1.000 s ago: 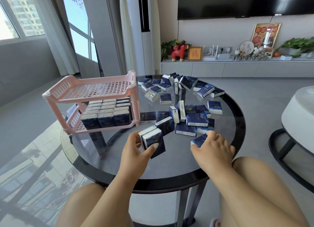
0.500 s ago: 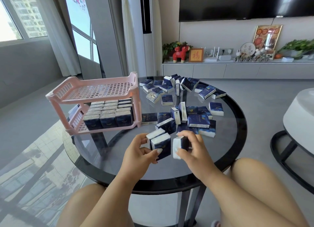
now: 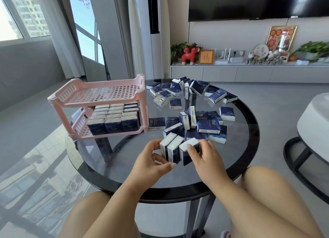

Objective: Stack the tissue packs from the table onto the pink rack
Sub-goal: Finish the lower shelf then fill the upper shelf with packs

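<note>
Head view, task partly complete. The lower shelf of the pink rack (image 3: pixel 99 102) was filled with tissue packs (image 3: pixel 114 120) standing on edge in close rows, while its upper shelf carried nothing visible. Many loose packs (image 3: pixel 204 122) remained on the round glass desk (image 3: pixel 124 166): one cluster lay just right of the rack, and a second scattering (image 3: pixel 187 90) lay toward the far rim. By this showing, well under half of the job was done, since the top shelf was unfilled and the greater part of the packs was unmoved.

The left hand (image 3: pixel 151 159) gripped two packs (image 3: pixel 170 148) held side by side on edge above the near part of the desk, thumb below and fingers curled behind them. The right hand (image 3: pixel 204 154) pinched a third pack (image 3: pixel 188 152), pressed against the right face of that pair, with its fingers wrapped over the top. The two hands were close together, apparently gathering a bundle of three for transfer to the rack.
</note>
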`<action>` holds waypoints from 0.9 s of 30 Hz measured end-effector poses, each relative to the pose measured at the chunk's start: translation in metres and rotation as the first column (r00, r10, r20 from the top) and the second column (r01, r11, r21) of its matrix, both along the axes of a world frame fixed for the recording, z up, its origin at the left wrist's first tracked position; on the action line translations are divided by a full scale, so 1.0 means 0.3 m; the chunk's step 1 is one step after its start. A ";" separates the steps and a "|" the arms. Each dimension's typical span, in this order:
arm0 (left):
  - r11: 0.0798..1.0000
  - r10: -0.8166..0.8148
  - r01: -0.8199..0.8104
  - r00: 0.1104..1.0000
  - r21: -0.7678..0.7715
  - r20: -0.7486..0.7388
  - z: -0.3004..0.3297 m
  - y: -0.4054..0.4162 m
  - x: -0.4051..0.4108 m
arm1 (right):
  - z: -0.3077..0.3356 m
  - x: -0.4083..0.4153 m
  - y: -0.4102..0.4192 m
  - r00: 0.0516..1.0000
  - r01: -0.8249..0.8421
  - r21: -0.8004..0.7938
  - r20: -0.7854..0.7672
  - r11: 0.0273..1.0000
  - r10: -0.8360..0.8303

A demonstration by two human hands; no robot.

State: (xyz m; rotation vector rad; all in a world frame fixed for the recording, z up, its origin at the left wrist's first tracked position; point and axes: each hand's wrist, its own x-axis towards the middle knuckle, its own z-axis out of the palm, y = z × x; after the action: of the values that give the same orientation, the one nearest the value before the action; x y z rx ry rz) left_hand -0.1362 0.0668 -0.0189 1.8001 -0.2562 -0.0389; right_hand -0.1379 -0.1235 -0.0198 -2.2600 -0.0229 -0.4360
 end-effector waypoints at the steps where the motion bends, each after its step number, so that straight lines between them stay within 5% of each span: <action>1: 1.000 -0.003 0.003 1.000 0.023 0.017 0.003 -0.003 -0.001 | 0.000 0.002 0.002 0.999 -0.039 0.016 -0.011 0.999 0.040; 11: 0.987 0.043 -0.062 0.991 0.151 0.126 0.011 -0.033 -0.013 | -0.032 -0.013 0.046 0.984 -0.178 -0.110 0.006 0.978 0.180; 18: 0.986 0.100 -0.109 0.992 0.123 0.078 0.018 -0.031 -0.008 | -0.020 -0.013 0.072 0.962 -0.267 -0.028 0.046 0.963 0.268; 27: 0.954 0.192 -0.204 0.978 0.218 0.074 0.067 0.213 0.025 | 0.111 0.156 0.227 0.953 -0.156 -0.358 0.191 0.921 0.236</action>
State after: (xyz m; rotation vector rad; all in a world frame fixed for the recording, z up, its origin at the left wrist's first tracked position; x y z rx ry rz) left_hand -0.1288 0.1307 0.0013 2.0469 -0.1093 0.1266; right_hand -0.0910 -0.0553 0.0135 -2.4977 -0.4771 -0.6217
